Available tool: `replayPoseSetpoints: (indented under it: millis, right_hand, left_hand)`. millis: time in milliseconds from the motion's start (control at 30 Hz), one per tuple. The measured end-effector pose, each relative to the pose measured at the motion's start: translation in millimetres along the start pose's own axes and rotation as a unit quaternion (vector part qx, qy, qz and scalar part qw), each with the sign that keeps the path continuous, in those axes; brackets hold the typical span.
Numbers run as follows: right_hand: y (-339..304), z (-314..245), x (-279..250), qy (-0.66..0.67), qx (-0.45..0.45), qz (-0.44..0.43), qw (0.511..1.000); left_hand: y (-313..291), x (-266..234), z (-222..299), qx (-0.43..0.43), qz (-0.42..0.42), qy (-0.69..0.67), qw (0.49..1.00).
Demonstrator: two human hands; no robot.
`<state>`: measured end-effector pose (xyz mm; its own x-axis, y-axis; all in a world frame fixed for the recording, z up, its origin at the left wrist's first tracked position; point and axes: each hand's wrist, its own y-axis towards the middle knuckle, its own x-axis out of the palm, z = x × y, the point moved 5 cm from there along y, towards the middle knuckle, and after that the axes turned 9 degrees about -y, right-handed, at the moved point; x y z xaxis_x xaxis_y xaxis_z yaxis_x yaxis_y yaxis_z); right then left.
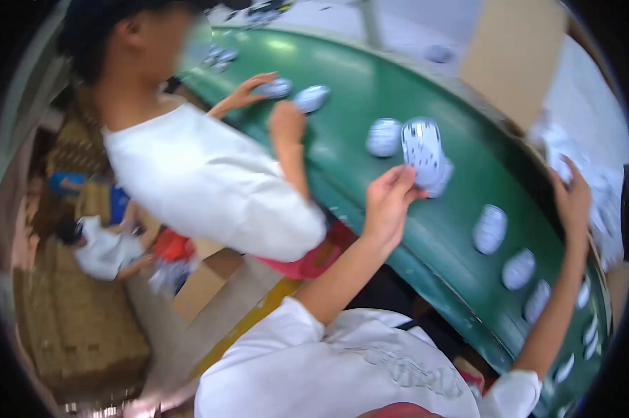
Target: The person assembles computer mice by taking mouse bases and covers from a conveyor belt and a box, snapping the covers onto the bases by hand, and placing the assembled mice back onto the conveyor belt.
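Pinched by the heel end, a pale lavender-white clog (422,141) with holes in its upper is in my left hand (388,203), above the green conveyor belt (426,233). Partly behind it shows another pale clog (440,180), and one more clog (384,137) lies just to its left. My right hand (574,198) reaches over the belt's far edge at the right. Its fingers are bent around something whitish, blurred against a heap of white sheet-like material (585,125).
Several pale clogs (491,228) lie spaced along the belt toward the lower right. At my left a co-worker in a white shirt (210,174) handles two clogs (311,98) on the belt. A cardboard sheet (513,59) stands beyond the far edge. Another person (109,247) sits farther back, near boxes.
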<state>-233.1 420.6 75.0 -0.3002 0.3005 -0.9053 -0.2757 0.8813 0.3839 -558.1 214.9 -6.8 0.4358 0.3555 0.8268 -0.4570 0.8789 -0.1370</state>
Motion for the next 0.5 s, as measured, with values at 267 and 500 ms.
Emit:
replayPoseSetpoints:
  millis: [267, 500]
  right_hand:
    - [-1.0, 8.9, 3.9, -0.068, -0.009, 0.112, 0.991]
    - [-15.2, 71.5, 19.9, 0.066, 0.166, 0.026, 0.984]
  left_hand:
    - [43.2, -24.6, 86.5, 0.282, 0.017, 0.006, 0.959]
    - [45.0, -49.0, 54.3, 0.171, 0.016, -0.011, 0.985]
